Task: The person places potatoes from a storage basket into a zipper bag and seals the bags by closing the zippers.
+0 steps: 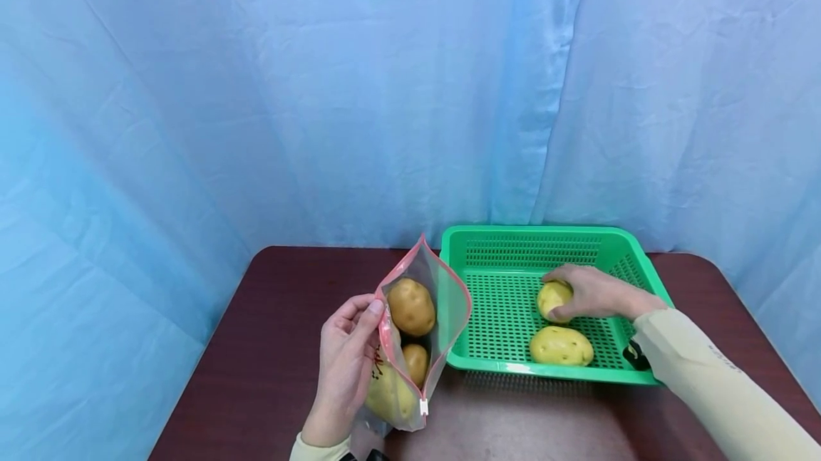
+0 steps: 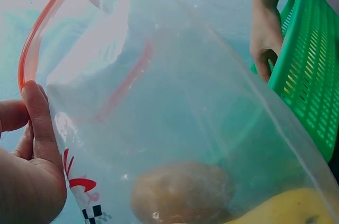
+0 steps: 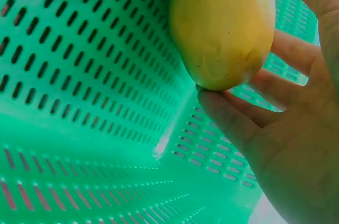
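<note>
My left hand (image 1: 346,354) pinches the pink rim of a clear slider zip bag (image 1: 452,297) between thumb and fingers. The bag's mouth gapes upward, and several potatoes lie in it, among them a brown potato (image 1: 412,306). Through the film in the left wrist view, a brown potato (image 2: 180,192) and part of a yellow one (image 2: 291,208) show. My right hand (image 1: 593,291) reaches into the green basket (image 1: 507,368) and grips a yellow potato (image 3: 222,28) with thumb and fingertips. Another yellow potato (image 1: 561,346) lies on the basket floor nearer me.
The basket stands right of the bag on a dark reddish-brown table (image 1: 269,347). Behind the table hangs a light blue curtain (image 1: 385,105), which also runs along the left side. The basket's perforated walls rise around my right hand.
</note>
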Motion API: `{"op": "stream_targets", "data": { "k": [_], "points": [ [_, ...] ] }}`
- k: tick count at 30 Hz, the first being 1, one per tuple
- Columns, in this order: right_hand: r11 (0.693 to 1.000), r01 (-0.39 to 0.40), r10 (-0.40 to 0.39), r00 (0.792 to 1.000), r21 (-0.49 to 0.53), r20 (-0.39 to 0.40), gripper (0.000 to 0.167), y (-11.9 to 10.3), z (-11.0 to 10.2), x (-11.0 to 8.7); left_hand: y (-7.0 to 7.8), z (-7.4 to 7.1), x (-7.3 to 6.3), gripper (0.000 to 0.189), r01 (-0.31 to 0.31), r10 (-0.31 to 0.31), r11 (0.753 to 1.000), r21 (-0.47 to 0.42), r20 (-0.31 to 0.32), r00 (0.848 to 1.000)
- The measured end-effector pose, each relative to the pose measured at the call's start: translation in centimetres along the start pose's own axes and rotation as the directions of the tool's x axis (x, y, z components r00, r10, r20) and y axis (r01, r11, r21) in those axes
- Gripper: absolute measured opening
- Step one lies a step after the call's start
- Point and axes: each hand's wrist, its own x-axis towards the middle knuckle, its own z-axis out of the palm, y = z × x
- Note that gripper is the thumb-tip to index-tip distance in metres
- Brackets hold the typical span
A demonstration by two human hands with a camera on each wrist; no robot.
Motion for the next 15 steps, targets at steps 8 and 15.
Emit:
{"op": "stream_targets", "data": {
  "k": [8,15],
  "points": [
    [0.999,0.044,-0.044,0.995,-0.004,-0.092,0.074,-1.0,-1.4,-0.5,-0.1,0.1,0.1,0.012,-0.004,0.004,1.000,-0.005,0.006,1.000],
    [0.993,0.098,-0.109,0.971,-0.064,-0.211,0.071,-2.7,-2.9,-1.5,0.0,0.2,0.0,0.011,-0.006,0.006,1.000,-0.005,0.010,1.000]
  ]
}}
